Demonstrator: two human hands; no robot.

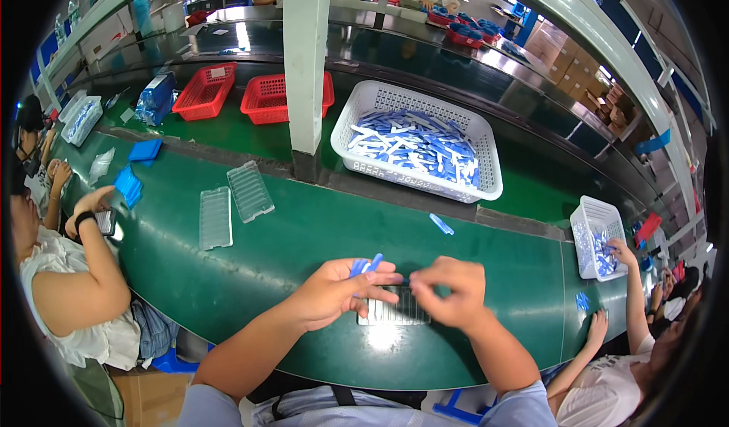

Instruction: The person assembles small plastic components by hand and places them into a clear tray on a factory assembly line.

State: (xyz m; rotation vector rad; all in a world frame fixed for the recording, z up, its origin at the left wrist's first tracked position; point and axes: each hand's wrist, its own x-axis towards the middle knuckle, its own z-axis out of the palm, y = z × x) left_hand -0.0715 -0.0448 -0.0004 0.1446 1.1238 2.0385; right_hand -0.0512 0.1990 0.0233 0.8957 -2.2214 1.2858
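Note:
My left hand point(338, 290) holds a small bunch of blue stick-shaped parts point(366, 266), their tips poking up past my fingers. My right hand point(449, 292) pinches one blue part at its fingertips, right beside the left hand. Both hands hover over a clear ridged plastic tray point(387, 315) lying on the green belt point(304, 237) in front of me; my hands hide much of it. One loose blue part point(441, 224) lies on the belt beyond my hands.
A white basket point(486, 148) full of blue and white parts stands behind. Two empty clear trays point(216, 217) point(250, 190) lie to the left. Red baskets point(203, 91) sit further back, beside a white post point(307, 63). Co-workers sit at left and right; the right one reaches into a small white basket point(596, 233).

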